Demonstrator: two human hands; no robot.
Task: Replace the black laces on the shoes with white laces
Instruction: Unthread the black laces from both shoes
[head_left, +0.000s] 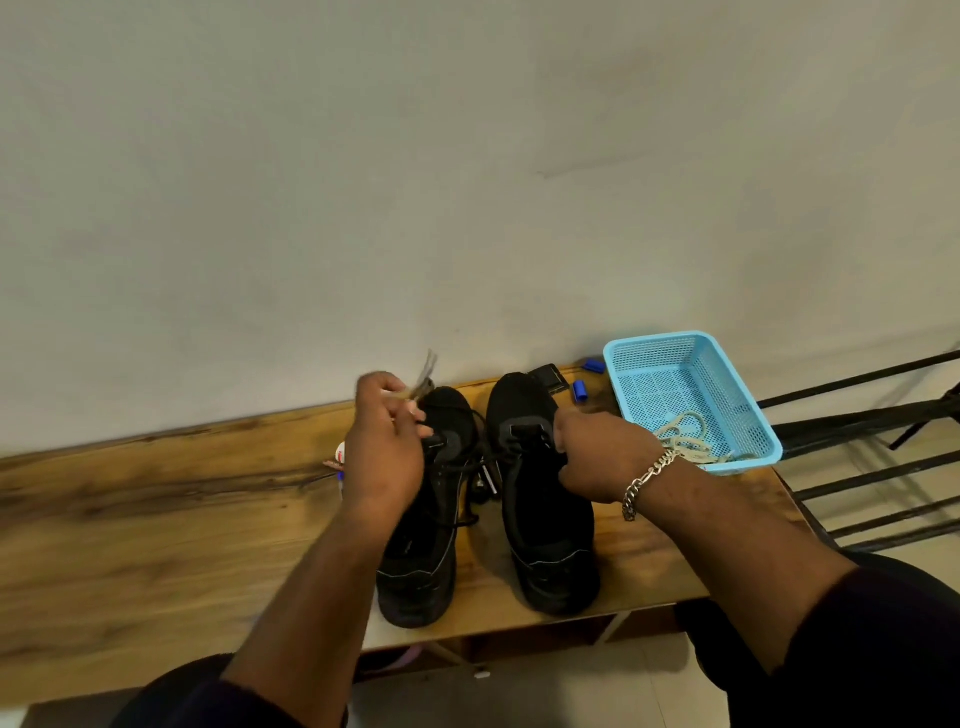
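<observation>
Two black shoes stand side by side on the wooden table, toes pointing away from me: the left shoe (434, 525) and the right shoe (545, 519). My left hand (387, 447) hovers over the left shoe's toe end and pinches a pale lace (427, 370), blurred by motion, that sticks up past my fingers. My right hand (602, 452), with a metal bracelet at the wrist, grips the right shoe at its tongue. Black laces (470, 465) trail loosely between the shoes. Another white lace (685, 436) lies bunched in the blue basket (727, 364).
The basket sits at the table's (156, 519) right end by the wall. Two small blue caps (580, 391) and a flat black item (548, 378) lie behind the shoes. A small tube (340, 457) peeks out left of my left hand. A black metal rack (872, 457) stands to the right.
</observation>
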